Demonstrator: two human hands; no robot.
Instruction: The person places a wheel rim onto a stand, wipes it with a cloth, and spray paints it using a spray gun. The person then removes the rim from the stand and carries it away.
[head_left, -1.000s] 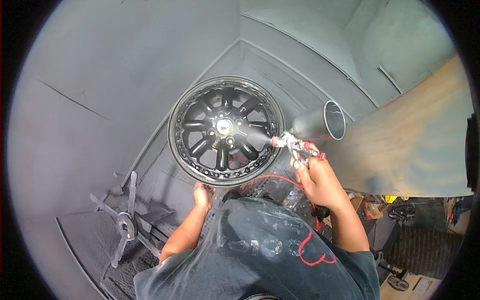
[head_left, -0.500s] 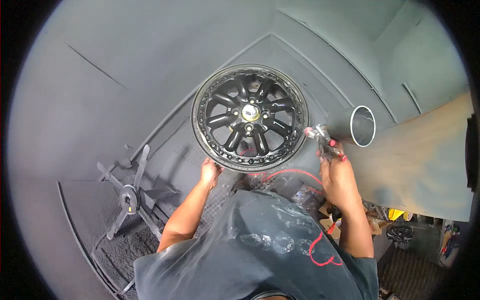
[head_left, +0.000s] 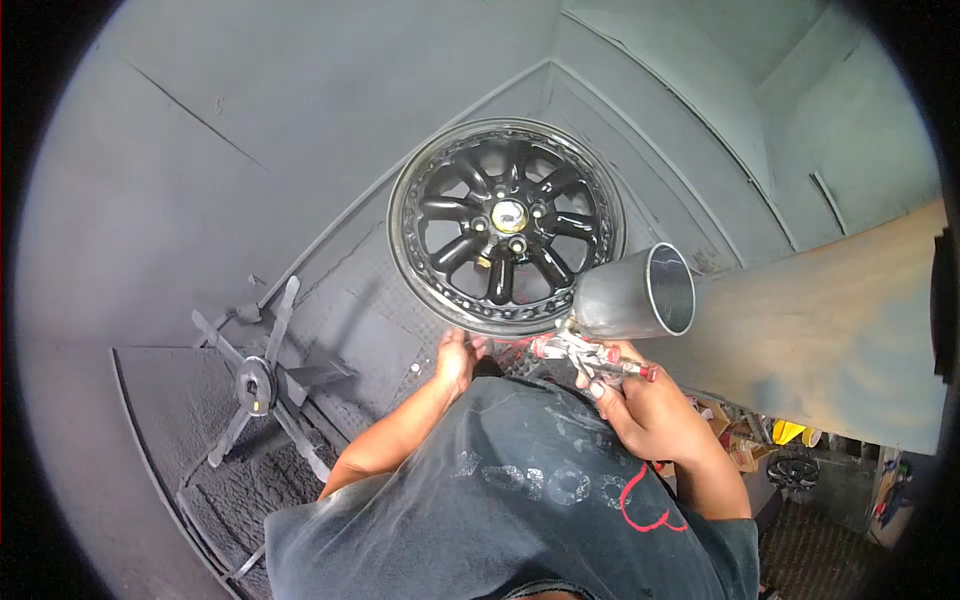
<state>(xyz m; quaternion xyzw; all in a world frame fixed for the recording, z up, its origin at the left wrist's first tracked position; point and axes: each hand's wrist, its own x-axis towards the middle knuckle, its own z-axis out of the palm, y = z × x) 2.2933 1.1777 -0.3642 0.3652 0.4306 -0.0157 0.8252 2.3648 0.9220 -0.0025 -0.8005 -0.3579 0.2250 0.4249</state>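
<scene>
A glossy black wheel rim (head_left: 500,285) with several spokes and a pale centre cap faces up in front of me. My left hand (head_left: 457,358) is at the rim's near edge, its fingers partly hidden under it; what they grip cannot be made out. My right hand (head_left: 640,400) is closed around a spray gun (head_left: 585,358) with red knobs, just right of the rim's near edge. The gun's open metal cup (head_left: 640,292) tilts to the right and overlaps the rim's lower right side in view. No spray shows.
A grey stand with several arms (head_left: 255,385) is at the lower left. Grey walls (head_left: 250,90) enclose the back. A tan panel (head_left: 820,335) stands at right, with boxes, a yellow object (head_left: 787,431) and another black wheel (head_left: 793,472) below it. A red hose lies behind my hands.
The spray gun has dropped toward me, to the rim's near edge. The rim has turned, and its spokes sit differently. The mist seen a second ago is gone. My left hand has shifted right along the edge.
</scene>
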